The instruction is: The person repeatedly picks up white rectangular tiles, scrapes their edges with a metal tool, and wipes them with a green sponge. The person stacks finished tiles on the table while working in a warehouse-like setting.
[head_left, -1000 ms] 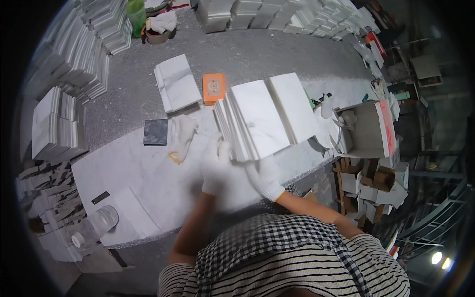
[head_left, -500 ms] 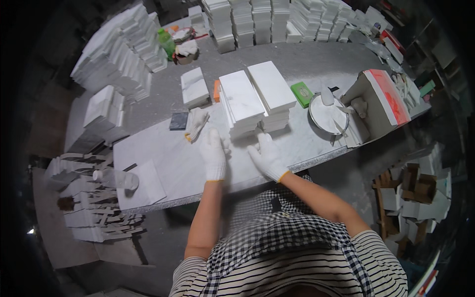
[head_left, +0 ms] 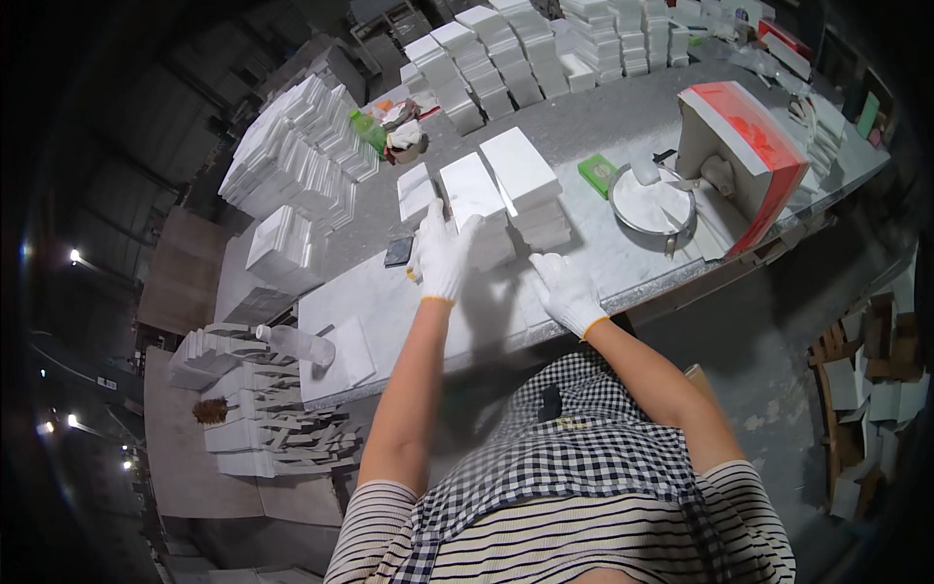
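My left hand point(head_left: 444, 255), in a white knit glove with a yellow cuff, reaches over the worktable with its fingers stretched out. It is beside the left stack of white marble tiles point(head_left: 473, 185), its fingertips near a smaller tile stack point(head_left: 415, 192); whether it touches either is unclear. My right hand point(head_left: 566, 290), gloved the same way, hovers near the front of the right tile stack point(head_left: 522, 167), fingers apart and holding nothing. A small dark block point(head_left: 398, 251) lies left of my left hand. The loose glove there is mostly hidden.
Right of the stacks are a green box point(head_left: 596, 175), a metal bowl of white powder point(head_left: 650, 204) and an open carton with a red side point(head_left: 754, 161). Tall tile stacks point(head_left: 292, 146) line the far and left sides. A plastic bottle point(head_left: 297, 345) lies near the left edge.
My left hand has moved forward from the near table area to beside the left stack, its fingers stretched. The right hand has drawn back slightly from the stacks. The view has turned left.
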The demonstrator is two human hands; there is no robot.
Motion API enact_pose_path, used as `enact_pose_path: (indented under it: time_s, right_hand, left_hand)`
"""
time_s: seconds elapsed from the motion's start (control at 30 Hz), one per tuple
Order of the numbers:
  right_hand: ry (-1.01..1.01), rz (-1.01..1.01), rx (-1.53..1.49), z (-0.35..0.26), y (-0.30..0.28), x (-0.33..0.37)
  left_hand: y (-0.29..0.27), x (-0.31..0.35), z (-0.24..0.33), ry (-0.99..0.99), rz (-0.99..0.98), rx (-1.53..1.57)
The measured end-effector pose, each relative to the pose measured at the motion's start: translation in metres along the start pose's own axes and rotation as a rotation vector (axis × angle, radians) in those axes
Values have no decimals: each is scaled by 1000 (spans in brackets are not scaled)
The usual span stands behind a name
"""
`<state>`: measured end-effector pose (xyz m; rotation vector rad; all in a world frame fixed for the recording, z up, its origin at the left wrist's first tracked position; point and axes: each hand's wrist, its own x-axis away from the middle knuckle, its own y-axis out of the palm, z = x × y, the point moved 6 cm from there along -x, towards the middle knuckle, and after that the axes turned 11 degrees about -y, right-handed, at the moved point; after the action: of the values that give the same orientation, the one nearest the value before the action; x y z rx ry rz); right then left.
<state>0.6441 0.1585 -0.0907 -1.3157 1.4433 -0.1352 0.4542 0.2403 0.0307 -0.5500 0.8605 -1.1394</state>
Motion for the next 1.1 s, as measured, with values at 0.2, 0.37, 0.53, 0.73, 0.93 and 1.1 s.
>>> enact_pose_path:
  time_s: [0.2, 0.37, 0.53, 0.73, 0.93, 1.1]
  right_hand:
    - [-4, 33, 21, 5, -4, 3]
    - [0, 34, -18, 2, -2, 0]
    - [36, -27, -27, 8, -1, 2]
    - [29, -25, -26, 4, -3, 1]
    - [104, -122, -80, 2, -3, -4]
    - [139, -167, -102, -1, -3, -3]
  left_hand:
    - [5, -18, -10, 55, -240, 196]
    - [14, -41, -59, -94, -285, 493]
    - [15, -43, -54, -429, -349, 870]
    - [12, -51, -26, -490, -603, 557]
    - [34, -54, -50, -572, -642, 737]
    - [15, -32, -55, -535, -604, 975]
